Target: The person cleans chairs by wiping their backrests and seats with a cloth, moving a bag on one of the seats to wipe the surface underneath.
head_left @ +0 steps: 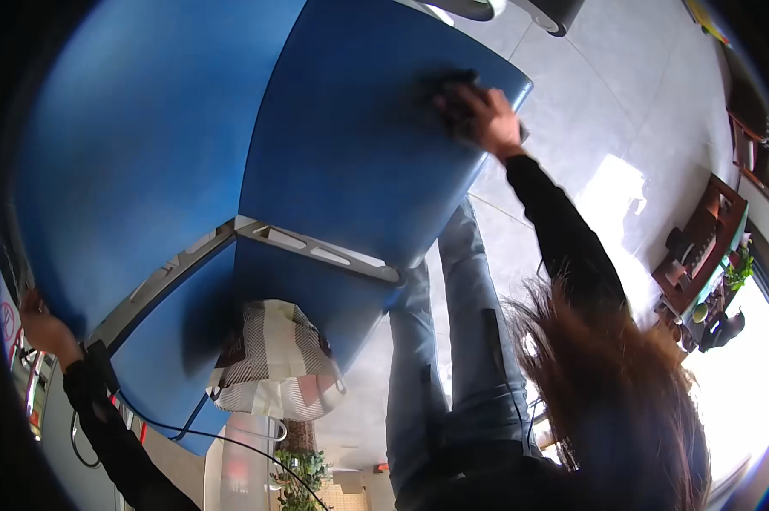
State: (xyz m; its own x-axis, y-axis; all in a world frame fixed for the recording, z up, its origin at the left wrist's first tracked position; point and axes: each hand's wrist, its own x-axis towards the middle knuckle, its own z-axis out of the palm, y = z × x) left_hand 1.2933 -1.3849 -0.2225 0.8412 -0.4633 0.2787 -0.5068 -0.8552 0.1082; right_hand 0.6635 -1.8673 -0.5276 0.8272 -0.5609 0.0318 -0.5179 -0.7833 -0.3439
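Observation:
My right hand (492, 117) is closed on a dark cloth (461, 106), smeared by motion, and presses it on the blue seat (342, 128) near the seat's outer edge. Far to the left, my left hand (50, 330) grips the edge of the blue backrest (146, 136); its fingertips are partly hidden there. A metal armrest frame (316, 249) with slots separates this seat from the neighbouring blue seat (261, 272). On that neighbouring seat stands a patterned white and dark bag (278, 362).
A dark cable (231, 441) runs below the neighbouring chair. Grey tiled floor (589, 85) lies past the seat edge, with a wooden table (704, 243) and plants (740, 268) at the right. Another plant (299, 473) stands at the bottom. Long hair (623, 400) hangs into view.

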